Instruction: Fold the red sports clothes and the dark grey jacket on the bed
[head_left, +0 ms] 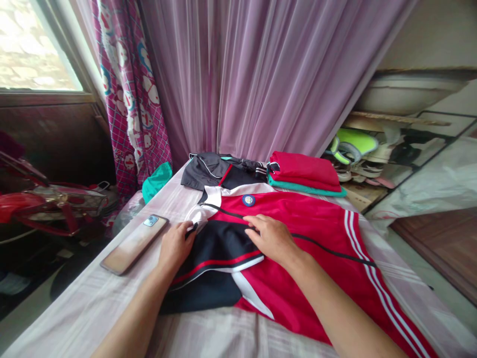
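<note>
A red, black and white zip jacket [309,214] lies spread on a bed-like surface, with a round blue badge on its front. One black sleeve [223,238] with red and white trim is folded over the body. My left hand [177,243] is closed on the dark cloth near the white collar. Across from it, my right hand [270,238] rests on the jacket beside the dark zipper line, thumb and forefinger apart. A phone [136,243] lies face down left of my left hand.
Behind the jacket are a dark grey garment [208,171] and a folded red and teal stack [305,171]. Teal cloth [157,181] sits at the left edge of the pale sheet [208,335]. Purple curtains [253,74] hang behind; a shoe rack [365,154] stands right.
</note>
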`<state>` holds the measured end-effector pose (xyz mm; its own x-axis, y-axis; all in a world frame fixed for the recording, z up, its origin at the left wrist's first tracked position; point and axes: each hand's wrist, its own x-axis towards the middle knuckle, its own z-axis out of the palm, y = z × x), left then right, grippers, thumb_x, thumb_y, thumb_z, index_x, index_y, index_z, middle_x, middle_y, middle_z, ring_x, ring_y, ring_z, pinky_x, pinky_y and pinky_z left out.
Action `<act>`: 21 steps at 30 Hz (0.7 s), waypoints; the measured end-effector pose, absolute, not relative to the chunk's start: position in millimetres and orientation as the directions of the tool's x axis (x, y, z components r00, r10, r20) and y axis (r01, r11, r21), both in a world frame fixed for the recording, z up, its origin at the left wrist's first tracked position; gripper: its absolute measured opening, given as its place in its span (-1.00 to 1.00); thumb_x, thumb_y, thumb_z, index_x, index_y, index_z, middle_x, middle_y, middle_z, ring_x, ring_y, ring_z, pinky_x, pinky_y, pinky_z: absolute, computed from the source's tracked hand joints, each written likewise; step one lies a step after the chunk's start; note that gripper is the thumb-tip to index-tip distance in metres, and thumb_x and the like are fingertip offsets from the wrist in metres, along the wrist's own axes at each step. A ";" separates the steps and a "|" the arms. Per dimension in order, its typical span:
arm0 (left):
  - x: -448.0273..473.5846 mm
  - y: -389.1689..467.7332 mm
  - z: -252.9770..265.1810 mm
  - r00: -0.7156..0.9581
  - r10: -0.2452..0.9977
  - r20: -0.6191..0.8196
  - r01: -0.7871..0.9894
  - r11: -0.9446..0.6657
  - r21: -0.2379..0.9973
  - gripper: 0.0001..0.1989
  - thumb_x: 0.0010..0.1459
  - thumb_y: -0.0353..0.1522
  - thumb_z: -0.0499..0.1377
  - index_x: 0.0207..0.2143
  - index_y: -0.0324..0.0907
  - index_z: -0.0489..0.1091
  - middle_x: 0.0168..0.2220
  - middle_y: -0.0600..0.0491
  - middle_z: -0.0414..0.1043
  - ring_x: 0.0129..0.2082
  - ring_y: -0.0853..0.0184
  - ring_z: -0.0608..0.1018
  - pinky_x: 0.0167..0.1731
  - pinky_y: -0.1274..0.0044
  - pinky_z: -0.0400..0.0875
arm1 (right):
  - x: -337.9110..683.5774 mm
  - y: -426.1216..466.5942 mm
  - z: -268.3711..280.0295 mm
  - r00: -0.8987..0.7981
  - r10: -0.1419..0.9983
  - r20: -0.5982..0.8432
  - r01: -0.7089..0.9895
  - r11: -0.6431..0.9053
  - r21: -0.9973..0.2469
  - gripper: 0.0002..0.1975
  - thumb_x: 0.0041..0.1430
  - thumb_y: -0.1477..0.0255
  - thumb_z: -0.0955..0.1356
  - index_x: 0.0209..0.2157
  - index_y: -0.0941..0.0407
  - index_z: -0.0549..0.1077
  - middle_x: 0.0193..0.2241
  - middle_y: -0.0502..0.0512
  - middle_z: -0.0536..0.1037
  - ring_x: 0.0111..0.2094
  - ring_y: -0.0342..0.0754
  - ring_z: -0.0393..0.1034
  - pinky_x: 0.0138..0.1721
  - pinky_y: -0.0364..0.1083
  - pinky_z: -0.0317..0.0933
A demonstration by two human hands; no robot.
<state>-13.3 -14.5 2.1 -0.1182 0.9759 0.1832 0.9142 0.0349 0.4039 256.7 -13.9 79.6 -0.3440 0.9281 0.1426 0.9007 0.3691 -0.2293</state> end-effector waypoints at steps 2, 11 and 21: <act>-7.9 -11.4 -3.4 -0.111 0.965 0.238 0.821 -0.046 0.570 -0.69 0.18 -0.30 0.08 -0.05 -0.10 0.47 -0.11 -0.04 0.59 -0.11 0.18 0.60 -0.10 0.39 0.45 | 227.4 -10.3 84.7 -0.425 0.899 0.105 0.877 0.438 -0.196 -0.51 0.24 0.36 0.33 0.21 0.02 0.34 -0.09 0.12 0.58 -0.06 0.03 0.48 -0.08 -0.05 0.31; 8.2 -22.7 8.4 -0.026 0.945 0.325 0.471 -0.275 0.838 -0.78 0.12 -0.18 0.15 -0.27 -0.11 0.39 -0.35 0.08 0.55 -0.34 0.31 0.60 -0.31 0.49 0.51 | 178.4 23.4 84.4 -0.553 0.832 0.054 0.819 0.554 -0.151 -0.82 0.22 0.37 0.31 -0.21 0.03 0.53 -0.23 0.11 0.59 -0.19 0.05 0.50 -0.21 -0.06 0.29; 9.4 -20.4 7.4 -0.162 0.955 0.248 0.264 -0.200 0.944 -0.32 0.08 0.01 0.17 0.15 -0.18 0.25 0.18 -0.24 0.36 0.05 0.09 0.52 -0.04 0.24 0.47 | 173.5 89.2 162.3 0.102 0.995 0.002 -0.183 0.020 -0.983 -0.90 0.26 0.43 0.30 -0.37 0.05 0.30 -0.53 -0.12 0.53 -0.48 -0.19 0.47 -0.34 -0.19 0.39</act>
<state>9.4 -20.4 7.4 -0.1620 0.9552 0.2476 0.2637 -0.1998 0.9437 173.5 89.2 162.3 0.1018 0.9948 0.0017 -0.1829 0.0204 -0.9829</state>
